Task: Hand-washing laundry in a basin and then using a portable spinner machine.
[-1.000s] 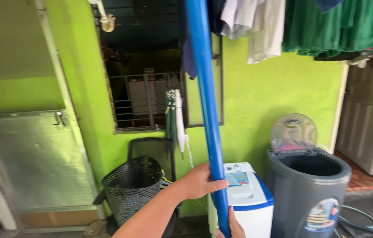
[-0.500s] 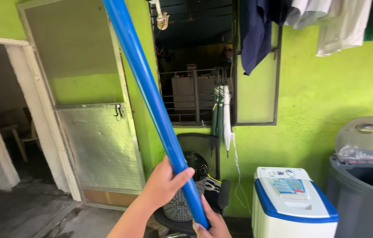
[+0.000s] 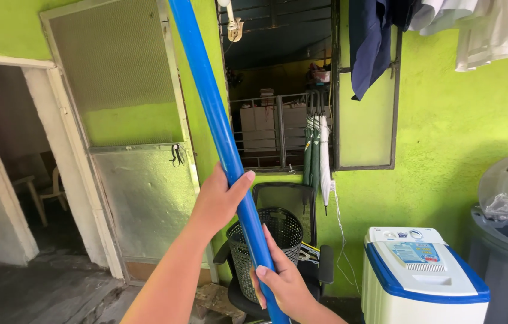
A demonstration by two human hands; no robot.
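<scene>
- Left hand (image 3: 218, 201) wrapped around blue pole (image 3: 215, 120), above right hand.
- Right hand (image 3: 284, 282) closed on the pole lower down.
- Behind the pole: black mesh basket (image 3: 278, 231) on chair.

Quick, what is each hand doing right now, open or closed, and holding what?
Left hand: closed around the blue pole, gripping it higher up.
Right hand: closed around the same blue pole, lower down.
</scene>
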